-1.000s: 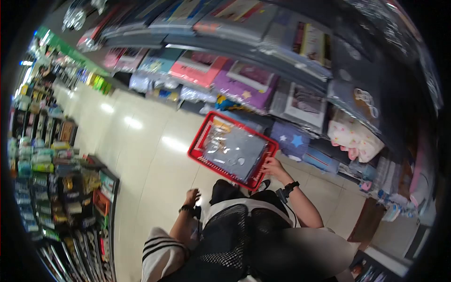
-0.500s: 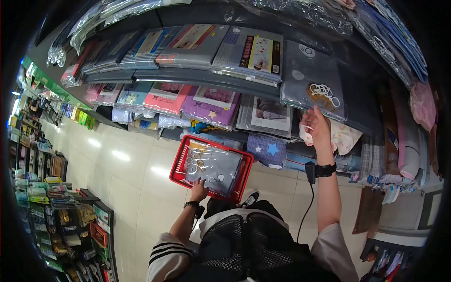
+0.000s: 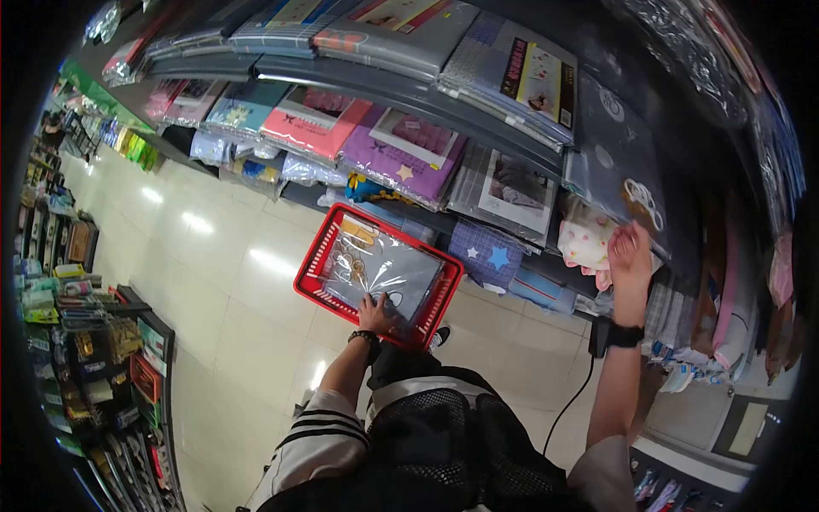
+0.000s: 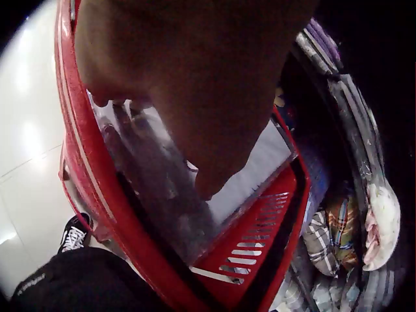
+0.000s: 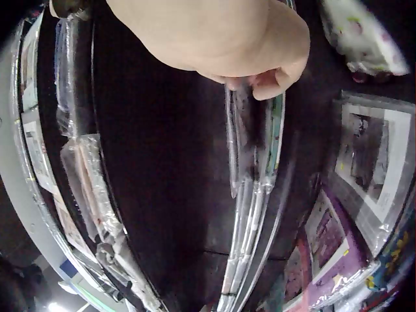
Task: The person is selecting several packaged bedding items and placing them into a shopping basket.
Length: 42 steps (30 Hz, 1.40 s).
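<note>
My left hand (image 3: 375, 316) rests on a flat, plastic-wrapped grey package (image 3: 409, 277) inside a red shopping basket (image 3: 452, 286); its fingers are spread. Metallic rings show through the clear wrap. In the left wrist view the left hand (image 4: 195, 84) hangs dark over the package, with fingertips at the plastic. My right hand (image 3: 630, 256) grips the front edge of another plastic-wrapped grey package (image 3: 610, 158) on the shelf, beside its white rings (image 3: 640, 196). Curled fingers and thumb of the right hand (image 5: 227, 39) meet that edge in the right wrist view.
Wrapped packages in coral (image 3: 316, 124) and purple (image 3: 405, 154) line the lower shelf. White spotted fabric (image 3: 589, 235) hangs below the right hand. A blue star-patterned bundle (image 3: 486, 256) lies beyond the basket. Another display rack (image 3: 102, 358) stands across the tiled floor (image 3: 222, 282) at left.
My right hand has left the basket rim and reached up to the shelf, its fingers now curling at the grey package. My left hand has moved from beside the basket onto the package inside.
</note>
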Motion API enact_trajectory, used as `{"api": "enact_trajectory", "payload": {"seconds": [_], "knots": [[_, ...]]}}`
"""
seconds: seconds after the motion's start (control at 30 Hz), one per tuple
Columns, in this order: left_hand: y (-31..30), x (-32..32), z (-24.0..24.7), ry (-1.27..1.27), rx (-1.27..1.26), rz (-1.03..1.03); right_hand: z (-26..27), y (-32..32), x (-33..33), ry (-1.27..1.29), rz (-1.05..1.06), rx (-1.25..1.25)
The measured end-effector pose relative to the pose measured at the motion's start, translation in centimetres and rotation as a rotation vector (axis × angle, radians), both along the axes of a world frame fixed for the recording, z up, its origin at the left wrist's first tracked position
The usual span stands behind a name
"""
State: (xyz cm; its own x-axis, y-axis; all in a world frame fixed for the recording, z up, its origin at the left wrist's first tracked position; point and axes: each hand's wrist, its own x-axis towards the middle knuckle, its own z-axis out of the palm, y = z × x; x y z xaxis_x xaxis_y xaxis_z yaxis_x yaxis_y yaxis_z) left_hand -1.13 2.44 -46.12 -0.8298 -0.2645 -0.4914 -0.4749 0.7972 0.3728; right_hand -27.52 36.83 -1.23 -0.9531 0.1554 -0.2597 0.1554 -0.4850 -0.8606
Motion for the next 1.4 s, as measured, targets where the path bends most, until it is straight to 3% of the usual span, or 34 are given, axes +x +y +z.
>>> {"api": "enact_trajectory", "payload": {"seconds": [0.03, 0.1, 0.23, 0.33, 0.4, 0.43, 0.5, 0.53, 0.57, 0.63, 0.7, 0.77, 0.8, 0.87, 0.9, 0.97, 1.03, 1.1, 1.17, 1.23, 1.3, 1.4], "knots": [[0.0, 0.2, -0.3, -0.015, -0.019, 0.018, 0.5, -1.1, 1.6, 0.104, -0.089, 0.032], [0.7, 0.5, 1.0, -0.030, 0.043, 0.047, -1.5, 4.0, 3.1, 0.156, -0.029, -0.160], [-0.6, -1.1, 4.3, -0.130, 0.074, 0.028, -3.0, 8.3, 4.8, 0.107, -0.042, -0.304], [-1.3, -1.8, 3.6, -0.094, 0.153, 0.097, -4.6, 9.1, 4.7, -0.025, 0.142, -0.480], [-1.3, -1.5, 2.2, -0.006, 0.131, 0.137, -6.2, 9.2, 6.0, 0.174, 0.094, 0.310], [-1.5, -1.0, 3.1, -0.012, 0.124, 0.163, -8.0, 10.6, 6.4, 0.170, 0.120, 0.302], [-1.4, -1.8, 6.1, 0.173, 0.401, 0.202, -11.0, 15.6, 7.9, 0.183, 0.072, 0.536], [-1.6, -1.5, 6.4, 0.194, 0.543, 0.206, -9.7, 13.8, 10.3, 0.088, 0.000, 0.236], [-1.6, -1.5, 8.5, 0.158, 0.961, 0.252, -8.0, 11.6, 12.7, -0.017, -0.073, -0.060], [-1.9, -1.3, 14.9, 0.077, 1.131, 0.312, -8.6, 12.9, 14.5, -0.068, 0.006, -0.205], [-2.4, -1.0, 19.1, 0.037, 1.187, 0.305, -9.8, 15.4, 18.1, -0.125, 0.027, -0.277], [-2.9, -0.1, 22.4, 0.010, 1.245, 0.324, -8.9, 14.7, 21.9, 0.277, 0.289, 0.497], [-3.2, -0.3, 24.0, 0.023, 1.262, 0.249, -9.1, 16.1, 22.9, 0.277, 0.289, 0.500], [-3.4, 0.2, 25.3, 0.041, 1.275, 0.129, -10.1, 19.0, 22.4, -0.093, 0.467, -0.061], [-3.5, 0.5, 25.2, 0.044, 1.275, 0.138, -9.4, 16.8, 22.1, -0.096, 0.476, -0.061], [-3.6, 1.1, 24.4, -0.041, 1.763, 0.331, -6.8, 9.1, 20.4, -0.085, 0.575, 0.028], [-4.7, 2.3, 22.2, -0.127, 1.849, 0.456, -9.4, 6.2, 17.8, -0.237, 0.614, 0.186], [-6.1, 3.3, 23.0, 0.004, 2.008, 0.798, -13.2, 2.5, 14.8, -0.353, 0.785, 0.196], [-7.8, 4.6, 20.2, 0.113, 1.883, 0.882, -16.0, -3.7, 12.8, -0.320, 0.983, 0.057], [-10.2, 6.7, 14.4, 0.348, 1.778, 1.258, -21.1, -7.3, 11.6, -0.431, 1.095, 0.031], [-12.4, 9.8, 11.3, 0.305, 1.500, 1.461, -26.6, -10.8, 12.2, -0.418, 1.038, -0.048], [-14.3, 15.3, 6.7, 0.226, 0.926, 1.387, -31.9, -14.2, 12.2, -0.498, 1.107, -0.027]]}}
